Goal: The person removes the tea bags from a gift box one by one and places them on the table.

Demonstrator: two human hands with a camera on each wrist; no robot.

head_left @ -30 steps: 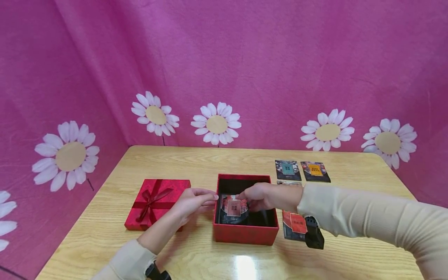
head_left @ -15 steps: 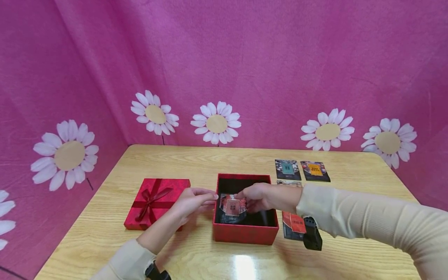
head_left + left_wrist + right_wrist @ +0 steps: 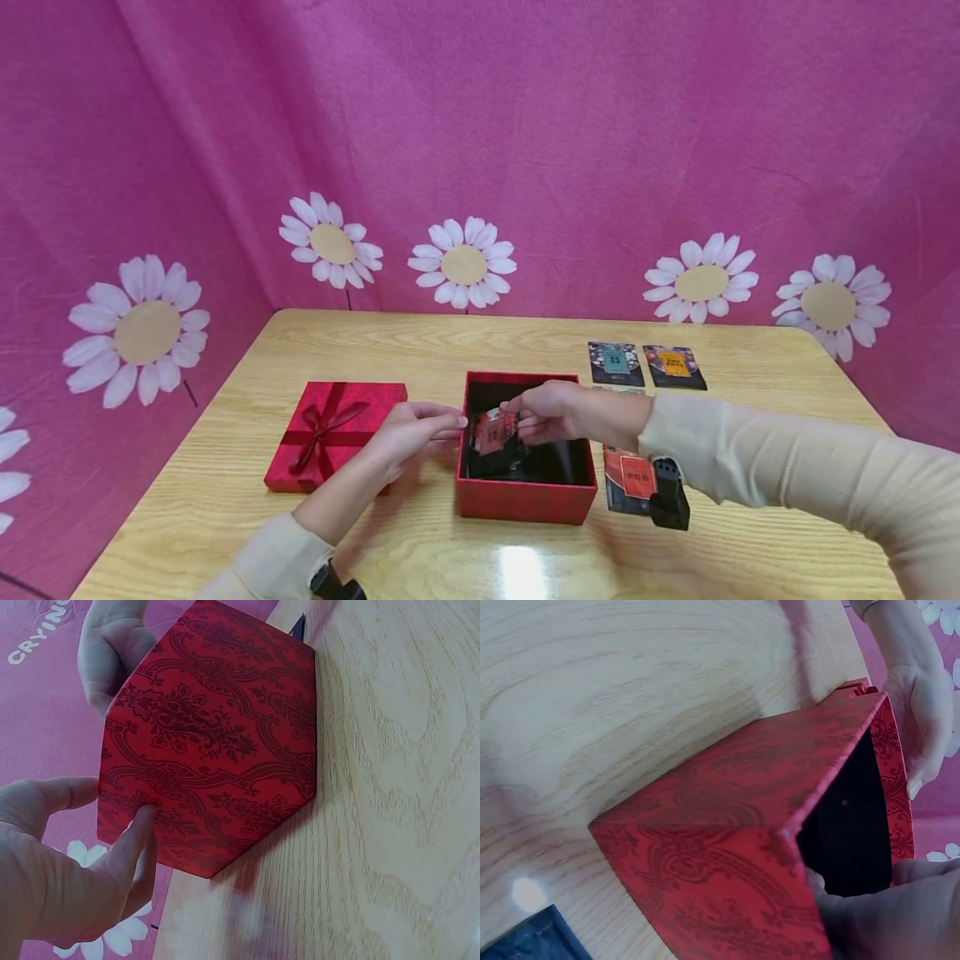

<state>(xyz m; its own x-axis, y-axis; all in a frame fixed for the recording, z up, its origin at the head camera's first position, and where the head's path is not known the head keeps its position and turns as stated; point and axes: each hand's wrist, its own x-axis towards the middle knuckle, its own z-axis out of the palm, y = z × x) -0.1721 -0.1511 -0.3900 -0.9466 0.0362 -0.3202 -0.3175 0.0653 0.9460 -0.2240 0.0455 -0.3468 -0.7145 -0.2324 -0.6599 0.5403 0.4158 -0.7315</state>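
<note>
An uncovered red gift box (image 3: pixel 525 502) with a black inside stands in the middle of the table. My right hand (image 3: pixel 558 410) reaches into it and pinches a dark sachet (image 3: pixel 492 433) with a red label, which tilts near the left inner wall. In the right wrist view the sachet is hidden behind the box wall. My left hand (image 3: pixel 416 429) holds the box's left side: one digit lies at the rim and other fingers rest against the patterned outer wall (image 3: pixel 202 735).
The box's red lid (image 3: pixel 330 433), tied with a ribbon bow, lies left of the box. Right of it lie a teal-labelled sachet (image 3: pixel 615 363), a yellow-labelled sachet (image 3: pixel 675 367) and a red-labelled sachet (image 3: pixel 630 482). Another is mostly covered by my right arm.
My right hand has raised and tilted the sachet inside the box, its upper edge now turned. The left hand stays at the box's left side.
</note>
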